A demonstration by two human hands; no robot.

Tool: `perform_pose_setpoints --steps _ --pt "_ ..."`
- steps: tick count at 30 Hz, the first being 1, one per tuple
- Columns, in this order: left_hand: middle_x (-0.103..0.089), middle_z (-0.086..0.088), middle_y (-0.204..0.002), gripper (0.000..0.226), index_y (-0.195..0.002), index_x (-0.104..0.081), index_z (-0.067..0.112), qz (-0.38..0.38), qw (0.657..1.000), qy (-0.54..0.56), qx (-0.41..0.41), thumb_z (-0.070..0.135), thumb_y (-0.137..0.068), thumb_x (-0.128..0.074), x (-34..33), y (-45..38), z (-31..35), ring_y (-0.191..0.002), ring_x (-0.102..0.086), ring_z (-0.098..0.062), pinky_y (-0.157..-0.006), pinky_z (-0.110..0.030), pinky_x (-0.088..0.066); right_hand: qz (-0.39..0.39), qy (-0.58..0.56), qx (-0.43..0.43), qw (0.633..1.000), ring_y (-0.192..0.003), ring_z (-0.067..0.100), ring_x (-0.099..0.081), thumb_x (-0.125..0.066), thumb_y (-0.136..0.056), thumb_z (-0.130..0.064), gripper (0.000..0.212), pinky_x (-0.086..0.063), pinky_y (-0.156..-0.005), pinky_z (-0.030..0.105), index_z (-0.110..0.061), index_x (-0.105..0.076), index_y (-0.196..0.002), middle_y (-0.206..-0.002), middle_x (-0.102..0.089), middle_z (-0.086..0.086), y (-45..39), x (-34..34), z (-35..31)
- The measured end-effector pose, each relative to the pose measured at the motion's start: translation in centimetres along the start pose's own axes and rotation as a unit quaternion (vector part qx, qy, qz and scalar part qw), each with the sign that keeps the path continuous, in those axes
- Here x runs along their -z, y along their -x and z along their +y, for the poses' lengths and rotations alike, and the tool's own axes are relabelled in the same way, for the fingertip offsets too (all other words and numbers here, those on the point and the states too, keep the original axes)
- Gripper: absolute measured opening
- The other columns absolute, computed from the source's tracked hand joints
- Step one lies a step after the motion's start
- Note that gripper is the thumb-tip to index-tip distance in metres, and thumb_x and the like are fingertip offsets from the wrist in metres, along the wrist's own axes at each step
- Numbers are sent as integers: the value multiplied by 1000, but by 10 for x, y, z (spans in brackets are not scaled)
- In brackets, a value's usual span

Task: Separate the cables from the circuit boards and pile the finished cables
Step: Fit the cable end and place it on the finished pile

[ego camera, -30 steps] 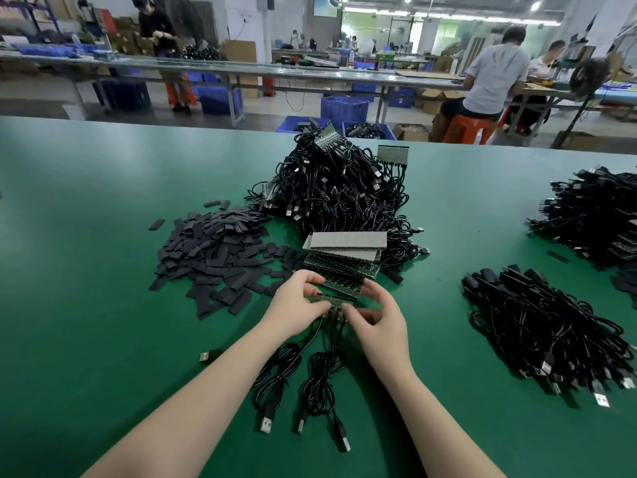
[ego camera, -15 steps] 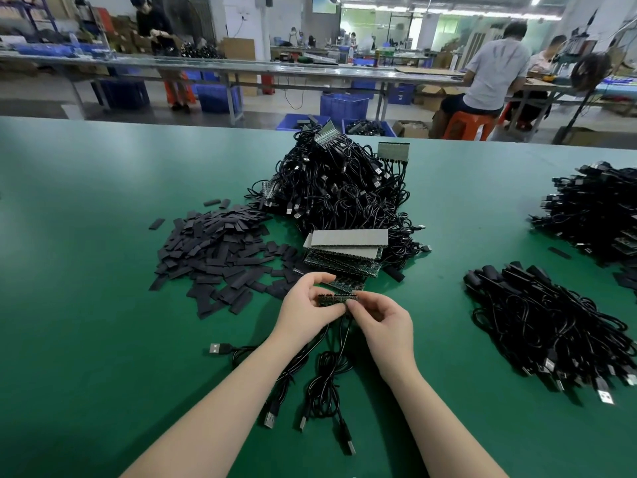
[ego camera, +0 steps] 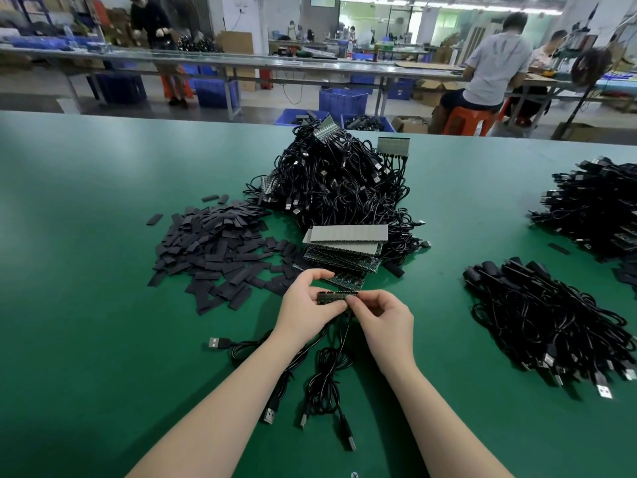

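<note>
Pinching one circuit board (ego camera: 336, 297), both hands (ego camera: 306, 307) (ego camera: 386, 317) sit beside stacked boards (ego camera: 344, 248)

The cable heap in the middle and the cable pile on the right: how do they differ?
The cable heap rises in a tall tangled mound, while the cable pile lies low, its cables running roughly the same way. Circuit board strips stick out of the heap; none shows in the pile. Both are black USB cables resting on the green table.
</note>
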State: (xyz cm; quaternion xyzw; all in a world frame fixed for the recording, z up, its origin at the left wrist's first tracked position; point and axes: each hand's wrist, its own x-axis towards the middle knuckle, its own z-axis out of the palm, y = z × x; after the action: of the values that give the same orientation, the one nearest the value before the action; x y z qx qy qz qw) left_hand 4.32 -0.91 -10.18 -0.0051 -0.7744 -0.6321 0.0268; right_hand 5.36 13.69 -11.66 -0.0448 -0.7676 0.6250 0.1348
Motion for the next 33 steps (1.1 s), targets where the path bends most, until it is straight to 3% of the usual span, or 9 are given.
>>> perform_pose_setpoints --steps 5,12,15,17,20,24,27,30,33 --pt "-75 6 -81 47 -106 -54 32 6 1000 -15 9 13 -73 -82 -2 -1 -1 -73 -72 -12 -76 -34 -58 8 25 13 1000 -64 -4 -62 -80 -83 -20 16 -45 -62 8 -26 -70 -73 -68 -69 -19 2 0 1" --pt "-72 7 -79 41 -96 -50 37 28 997 -77 2 24 -72 -80 -6 0 -3 -70 -66 -10 -64 -23 -52 16 54 18 998 -65 -6 -61 -78 -84 -17 22 -43 -61 6 -27 -67 -68 -69 -67 -24 4 -3 -1" --pt "-70 9 -79 40 -96 -48 36 25 995 -98 -4 26 -74 -79 -7 0 -2 -68 -64 -8 -60 -18 -48 35 31 13 999 -65 -5 -61 -76 -86 -17 18 -43 -61 6 -25 -67 -72 -66 -68 -15 6 -2 -3" --pt "-68 8 -90 40 -103 -46 32 24 992 -124 -2 28 -77 -77 -7 0 0 -74 -61 -8 -60 -17 -43 65 6 12 998 -65 -4 -59 -74 -89 -17 15 -43 -63 6 -22 -66 -76 -70 -67 -11 8 1 -5" --pt "-61 6 -113 51 -123 -45 26 9 982 -189 -2 30 -81 -73 -9 -1 2 -91 -57 -6 -67 -16 -41 103 -42 0 994 -66 -1 -59 -70 -92 -20 11 -45 -65 11 -20 -64 -82 -75 -66 -9 13 10 -11" --pt "-47 4 -132 61 -135 -44 26 14 962 -272 -35 35 -82 -73 -5 -1 2 -119 -47 -13 -95 -26 -40 108 -104 22 989 -64 10 -65 -67 -94 -20 12 -49 -61 19 -22 -62 -84 -74 -65 -14 19 19 -36" --pt "-51 5 -128 48 -127 -55 27 11 961 -272 -43 34 -83 -74 3 -1 -1 -117 -50 -14 -98 -29 -42 56 -141 102 983 -59 10 -65 -67 -95 -14 16 -52 -59 20 -24 -60 -84 -76 -63 -11 24 18 -74" --pt "-59 1 -122 37 -121 -62 22 -19 952 -296 -81 28 -85 -71 9 -1 -4 -116 -52 -16 -99 -31 -43 9 -137 172 976 -59 14 -66 -64 -94 -17 20 -56 -59 37 -32 -58 -82 -76 -60 -10 29 15 -111" --pt "-65 3 -113 29 -115 -69 21 -27 946 -302 -118 23 -86 -68 10 1 -6 -112 -53 -13 -98 -29 -43 18 -156 223 962 -64 16 -66 -64 -93 -16 20 -53 -59 39 -33 -59 -85 -78 -62 -10 36 12 -138"
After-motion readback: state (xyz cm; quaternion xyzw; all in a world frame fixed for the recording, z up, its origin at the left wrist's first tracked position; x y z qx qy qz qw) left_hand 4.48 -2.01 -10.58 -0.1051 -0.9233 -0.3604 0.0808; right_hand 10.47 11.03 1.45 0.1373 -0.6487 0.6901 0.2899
